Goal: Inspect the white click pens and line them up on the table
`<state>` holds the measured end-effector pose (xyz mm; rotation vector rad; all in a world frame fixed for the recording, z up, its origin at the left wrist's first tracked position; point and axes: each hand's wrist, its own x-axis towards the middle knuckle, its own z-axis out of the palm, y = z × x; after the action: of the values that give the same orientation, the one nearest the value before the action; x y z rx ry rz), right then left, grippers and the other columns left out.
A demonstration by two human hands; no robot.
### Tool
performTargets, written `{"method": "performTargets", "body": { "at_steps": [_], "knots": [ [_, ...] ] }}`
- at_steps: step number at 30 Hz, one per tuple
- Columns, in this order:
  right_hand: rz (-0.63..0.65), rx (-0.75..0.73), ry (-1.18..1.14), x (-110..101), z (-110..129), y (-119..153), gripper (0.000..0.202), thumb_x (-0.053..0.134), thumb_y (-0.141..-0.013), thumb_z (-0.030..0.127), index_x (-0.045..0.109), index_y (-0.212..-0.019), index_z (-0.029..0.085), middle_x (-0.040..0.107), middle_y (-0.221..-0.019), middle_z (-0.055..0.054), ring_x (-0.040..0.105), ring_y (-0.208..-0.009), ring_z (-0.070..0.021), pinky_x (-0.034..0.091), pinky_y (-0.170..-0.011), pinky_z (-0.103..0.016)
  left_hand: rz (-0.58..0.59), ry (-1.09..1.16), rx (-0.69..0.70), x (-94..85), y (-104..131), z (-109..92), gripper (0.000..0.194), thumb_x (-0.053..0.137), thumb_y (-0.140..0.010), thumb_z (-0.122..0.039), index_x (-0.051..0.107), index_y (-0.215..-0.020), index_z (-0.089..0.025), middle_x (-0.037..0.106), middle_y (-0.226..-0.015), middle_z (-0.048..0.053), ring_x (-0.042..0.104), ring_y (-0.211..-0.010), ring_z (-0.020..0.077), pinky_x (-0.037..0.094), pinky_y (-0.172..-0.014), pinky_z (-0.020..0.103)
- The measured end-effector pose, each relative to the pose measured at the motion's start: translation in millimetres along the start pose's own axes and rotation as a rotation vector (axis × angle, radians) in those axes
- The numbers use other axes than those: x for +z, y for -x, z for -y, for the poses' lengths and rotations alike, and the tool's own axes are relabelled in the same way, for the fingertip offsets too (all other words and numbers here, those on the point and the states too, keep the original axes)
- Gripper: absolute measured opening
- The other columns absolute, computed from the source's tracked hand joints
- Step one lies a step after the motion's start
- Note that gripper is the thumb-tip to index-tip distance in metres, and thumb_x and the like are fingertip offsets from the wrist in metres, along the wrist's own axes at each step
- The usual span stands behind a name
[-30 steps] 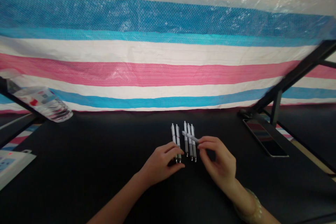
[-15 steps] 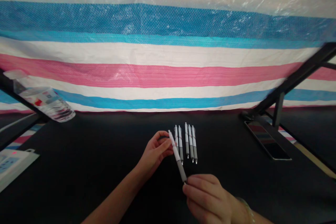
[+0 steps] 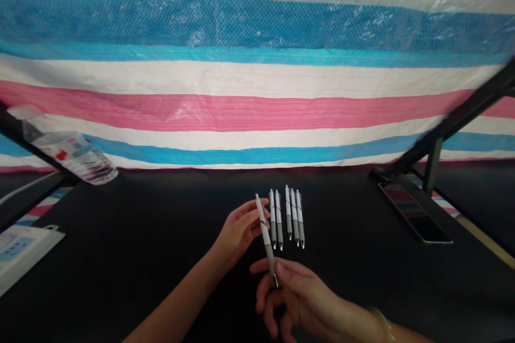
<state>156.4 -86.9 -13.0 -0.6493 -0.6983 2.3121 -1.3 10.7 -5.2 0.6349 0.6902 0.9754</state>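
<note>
The likeliest mishap is a drop: the white-and-grey click pen (image 3: 265, 238) is held only by fingertips near its two ends, so if both pinches slacken together it could slip onto the black bench (image 3: 181, 203). A careless sweep of the left hand (image 3: 237, 233) could also knock the pair of pens (image 3: 276, 220) askew, since its fingertips come close to them, and perhaps roll them into the trio of pens (image 3: 295, 217) just to their right.

The click pen slants between the hands, above the bench. The left hand seems to pinch its white upper part; the right hand (image 3: 295, 289), nearer the body, takes the grey tip end between thumb and forefinger, its other fingers loosely bent. The trio lies ahead of the right hand, untouched.
</note>
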Motion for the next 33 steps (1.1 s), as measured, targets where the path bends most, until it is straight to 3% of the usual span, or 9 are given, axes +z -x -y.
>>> {"method": "performTargets", "body": {
  "at_steps": [4,8,17,20,23,25,28,33],
  "knots": [
    [-0.018,0.006,-0.043,-4.5,-2.6,0.0,0.044,0.067,-0.09,0.051,0.062,-0.11,0.012,0.057,-0.067,0.0,0.054,-0.048,-0.01,0.038,-0.037,-0.016,0.025,-0.054,-0.008,4.5,3.4,-0.4,0.034,0.085,-0.072,-0.033,0.078,-0.1,-0.015,0.073,-0.08,0.004,0.065,-0.069,0.0124,0.054,-0.07,0.025],
    [-0.115,0.035,-0.016,-6.6,-2.5,0.6,0.04,0.073,-0.085,0.052,0.061,-0.093,0.014,0.052,-0.058,0.005,0.04,-0.039,-0.0048,0.022,-0.035,-0.015,-0.003,-0.123,-0.044,5.9,4.0,-2.0,0.035,0.089,-0.068,-0.036,0.079,-0.091,-0.012,0.075,-0.078,0.007,0.068,-0.07,0.0143,0.056,-0.07,0.025],
    [-0.322,0.106,0.181,1.6,4.8,3.5,0.049,0.078,-0.073,0.061,0.056,-0.076,0.016,0.051,-0.05,0.007,0.029,-0.033,-0.0015,0.012,-0.033,-0.017,-0.098,-0.236,-0.034,6.9,4.3,-1.5,0.036,0.094,-0.059,-0.04,0.075,-0.073,-0.012,0.075,-0.069,0.005,0.069,-0.063,0.0137,0.055,-0.06,0.022],
    [-0.358,0.035,0.164,2.8,4.1,4.2,0.044,0.079,-0.076,0.054,0.061,-0.085,0.014,0.059,-0.058,0.003,0.043,-0.036,-0.0037,0.019,-0.032,-0.015,-0.107,-0.208,-0.027,7.0,3.6,-1.5,0.038,0.093,-0.059,-0.04,0.076,-0.077,-0.012,0.076,-0.071,0.006,0.07,-0.065,0.0151,0.057,-0.062,0.024],
    [-0.315,-0.055,0.04,3.0,2.6,3.3,0.047,0.076,-0.081,0.051,0.064,-0.104,0.012,0.071,-0.088,-0.009,0.065,-0.058,-0.0122,0.036,-0.039,-0.015,-0.11,-0.182,-0.012,6.7,2.5,-0.9,0.04,0.092,-0.061,-0.041,0.077,-0.084,-0.012,0.076,-0.073,0.007,0.069,-0.066,0.0157,0.057,-0.064,0.026],
    [-0.28,-0.062,-0.033,2.9,1.3,2.3,0.048,0.071,-0.084,0.054,0.064,-0.105,0.011,0.072,-0.093,-0.012,0.068,-0.063,-0.0151,0.041,-0.041,-0.017,-0.105,-0.188,-0.01,6.3,2.2,-0.1,0.04,0.092,-0.062,-0.04,0.078,-0.086,-0.011,0.076,-0.074,0.007,0.069,-0.066,0.0156,0.056,-0.065,0.026],
    [-0.267,-0.053,-0.033,2.6,-0.4,1.8,0.042,0.077,-0.082,0.049,0.063,-0.096,0.012,0.071,-0.083,-0.009,0.066,-0.057,-0.0129,0.041,-0.04,-0.016,-0.1,-0.206,-0.021,6.0,2.5,1.1,0.04,0.092,-0.063,-0.041,0.079,-0.087,-0.012,0.075,-0.073,0.006,0.068,-0.066,0.0148,0.055,-0.063,0.024],
    [-0.279,-0.023,-0.034,2.5,-0.6,2.9,0.049,0.072,-0.085,0.053,0.063,-0.106,0.01,0.073,-0.091,-0.012,0.069,-0.062,-0.0146,0.042,-0.041,-0.016,-0.104,-0.219,-0.019,6.1,2.8,2.1,0.041,0.091,-0.063,-0.042,0.079,-0.087,-0.012,0.075,-0.073,0.006,0.067,-0.065,0.0139,0.055,-0.064,0.024]
  ]
}}
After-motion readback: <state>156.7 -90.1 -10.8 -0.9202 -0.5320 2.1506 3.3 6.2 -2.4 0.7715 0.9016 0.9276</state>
